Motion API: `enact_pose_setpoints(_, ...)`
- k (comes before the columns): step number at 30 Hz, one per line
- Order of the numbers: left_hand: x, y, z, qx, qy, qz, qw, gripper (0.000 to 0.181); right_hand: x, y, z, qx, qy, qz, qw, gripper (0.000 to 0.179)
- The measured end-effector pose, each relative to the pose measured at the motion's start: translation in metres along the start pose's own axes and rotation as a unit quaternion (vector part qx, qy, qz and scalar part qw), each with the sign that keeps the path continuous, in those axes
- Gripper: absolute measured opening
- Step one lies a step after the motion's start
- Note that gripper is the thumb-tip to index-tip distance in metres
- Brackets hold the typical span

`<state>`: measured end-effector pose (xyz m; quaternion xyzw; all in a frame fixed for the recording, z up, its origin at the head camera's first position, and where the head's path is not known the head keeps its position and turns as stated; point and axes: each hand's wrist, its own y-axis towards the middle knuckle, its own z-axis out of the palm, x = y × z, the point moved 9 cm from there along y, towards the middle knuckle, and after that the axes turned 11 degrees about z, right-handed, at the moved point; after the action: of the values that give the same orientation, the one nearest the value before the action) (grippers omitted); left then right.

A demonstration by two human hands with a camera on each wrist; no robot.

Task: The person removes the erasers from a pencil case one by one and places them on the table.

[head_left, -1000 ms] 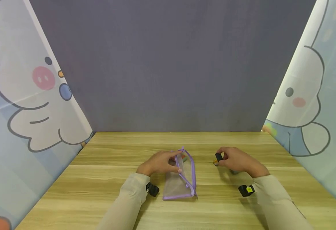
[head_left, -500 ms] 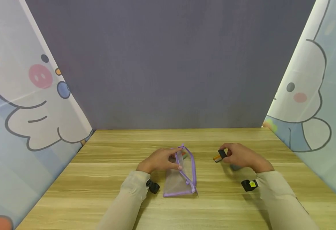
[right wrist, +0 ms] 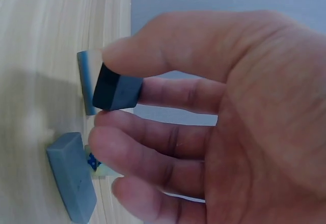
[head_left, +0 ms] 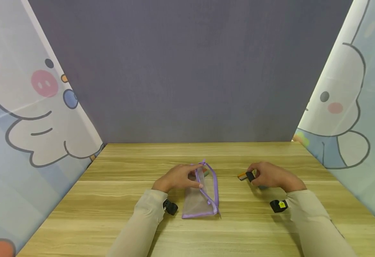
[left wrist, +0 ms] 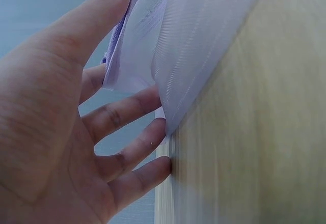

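Note:
In the head view my left hand (head_left: 182,177) holds the mouth of a mesh zip pouch (head_left: 197,205) with purple trim. Its thumb (left wrist: 97,15) lies along the zip edge, and the other fingers are spread behind the mesh. Something orange and green (head_left: 206,173) shows through the pouch. To the right, my right hand (head_left: 269,175) pinches a small black block (right wrist: 118,89) between thumb and fingers, tilted above the table. A flat orange-and-grey striped piece (head_left: 242,176) lies just left of that hand. Below its fingers sits a grey block (right wrist: 73,178), mostly hidden in the head view.
A small light piece with a blue pattern (right wrist: 93,162) is partly hidden behind my right fingers. The wooden table (head_left: 123,210) ends at a dark grey panel (head_left: 187,71). Cartoon-printed cloths (head_left: 30,117) hang at both sides.
My right hand has shifted slightly right with the black block, so more of the striped piece shows. The left hand and pouch keep their place; the head view has tilted a little.

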<state>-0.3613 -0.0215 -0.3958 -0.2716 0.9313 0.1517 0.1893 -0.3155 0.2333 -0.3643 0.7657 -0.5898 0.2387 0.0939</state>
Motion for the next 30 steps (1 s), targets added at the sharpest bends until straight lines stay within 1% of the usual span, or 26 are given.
enact_pose_setpoints(2,0.0,0.0,-0.001,0.001,0.004,-0.002,1.0,0.085,0.0,0.0,0.002,0.003,0.0,-0.001,1.0,0.04)
enact_pose_setpoints(10,0.002,-0.001,-0.002,0.001,0.013,-0.006,0.9999,0.085,-0.009,0.002,0.011,0.031,0.0,0.037,0.9988,0.037)
enact_pose_setpoints(16,0.004,0.0,0.001,-0.003,0.016,-0.005,0.9999,0.084,-0.012,0.0,0.013,0.031,-0.001,0.038,0.9988,0.036)
enact_pose_setpoints(21,0.002,-0.001,0.002,0.0,0.015,-0.002,0.9999,0.084,-0.014,-0.001,0.015,0.034,0.006,0.048,0.9982,0.036)
enact_pose_setpoints(30,0.002,-0.001,0.001,-0.001,0.012,-0.004,0.9999,0.084,-0.013,-0.001,0.009,0.021,0.003,0.045,0.9988,0.04)
